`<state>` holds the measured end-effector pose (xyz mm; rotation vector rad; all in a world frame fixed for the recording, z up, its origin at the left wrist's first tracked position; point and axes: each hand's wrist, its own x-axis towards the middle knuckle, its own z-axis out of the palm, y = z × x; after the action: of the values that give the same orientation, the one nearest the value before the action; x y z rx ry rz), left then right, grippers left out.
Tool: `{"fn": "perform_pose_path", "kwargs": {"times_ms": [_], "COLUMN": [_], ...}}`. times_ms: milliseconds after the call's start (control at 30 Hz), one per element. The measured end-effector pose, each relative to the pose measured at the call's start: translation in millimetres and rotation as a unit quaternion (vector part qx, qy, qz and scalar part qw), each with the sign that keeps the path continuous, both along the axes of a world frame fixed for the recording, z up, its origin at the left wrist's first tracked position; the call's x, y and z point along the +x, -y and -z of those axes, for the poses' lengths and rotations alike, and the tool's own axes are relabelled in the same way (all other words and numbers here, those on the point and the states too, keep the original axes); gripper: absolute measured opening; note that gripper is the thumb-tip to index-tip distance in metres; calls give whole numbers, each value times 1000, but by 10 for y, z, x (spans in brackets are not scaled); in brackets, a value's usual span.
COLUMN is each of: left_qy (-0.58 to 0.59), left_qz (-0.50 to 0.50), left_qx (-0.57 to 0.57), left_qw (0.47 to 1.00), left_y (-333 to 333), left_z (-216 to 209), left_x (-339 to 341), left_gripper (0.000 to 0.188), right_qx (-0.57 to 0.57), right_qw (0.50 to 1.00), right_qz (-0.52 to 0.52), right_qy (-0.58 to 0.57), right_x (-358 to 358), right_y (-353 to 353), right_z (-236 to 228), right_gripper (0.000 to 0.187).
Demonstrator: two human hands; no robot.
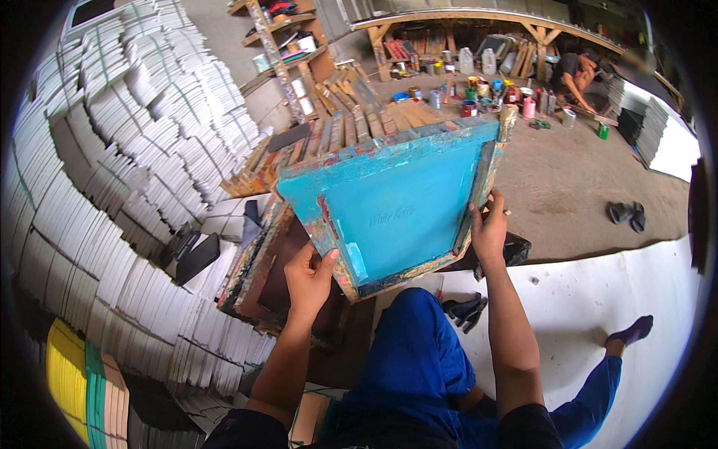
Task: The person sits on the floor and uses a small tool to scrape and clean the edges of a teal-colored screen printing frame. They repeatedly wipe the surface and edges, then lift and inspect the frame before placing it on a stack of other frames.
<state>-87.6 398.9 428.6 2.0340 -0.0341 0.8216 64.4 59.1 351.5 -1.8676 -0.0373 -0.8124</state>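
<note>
I have the big rectangular wooden screen-printing frame [393,206], coated in turquoise paint with a stretched turquoise mesh, held up in the air in front of me, tilted with its far edge higher, above my blue-trousered knee [415,352]. My left hand [308,278] is clamped on the near left corner, thumb on the upper face and fingers wrapped under the rail. My right hand [488,232] is closed around the right-hand rail, fingers curled over its edge.

By my reckoning the frame is stiff and fairly light for its size, but wide – it will want to swing if I let one side go. The mesh panel looks taut and thin, so I judge it the fragile part: no pressing or poking there. The wooden rails are the place to hold, and the chipped, crusted paint on them should give decent friction, though any wet ink would be slick – I cannot tell if there is any.

Behind the frame lie worn paint-stained wooden planks [340,123]; to my left rise tall piles of white stacked sheets [134,150], and a white sheet [591,299] covers the floor on my right
</note>
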Motion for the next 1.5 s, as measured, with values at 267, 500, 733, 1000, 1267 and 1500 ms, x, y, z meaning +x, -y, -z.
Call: {"fn": "perform_pose_path", "kwargs": {"times_ms": [267,500,733,1000,1267,1500], "left_qy": [-12,20,-8,-103,-103,-88], "left_qz": [-54,1,59,64,52,47], "left_qx": [-52,-116,-199,-427,-448,-433], "left_qw": [997,993,978,896,886,896], "left_y": [-339,-538,-932,-919,-783,-789], "left_z": [199,425,1062,1143,906,916], "left_x": [-466,-583,-652,-634,-608,-557], "left_gripper": [21,28,67,113,116,112], "right_qx": [-37,-61,-30,-100,-100,-90], "right_qw": [995,990,985,986,984,984], "right_qz": [-89,-129,-168,-133,-132,-134], "right_qy": [-10,-19,-26,-26,-66,-73], "right_x": [249,331,318,289,269,270], "right_y": [-779,-1101,-1084,-1100,-1129,-1137], "right_z": [87,212,182,-55,-76,-89], "right_gripper": [58,57,57,56,55,54]}}
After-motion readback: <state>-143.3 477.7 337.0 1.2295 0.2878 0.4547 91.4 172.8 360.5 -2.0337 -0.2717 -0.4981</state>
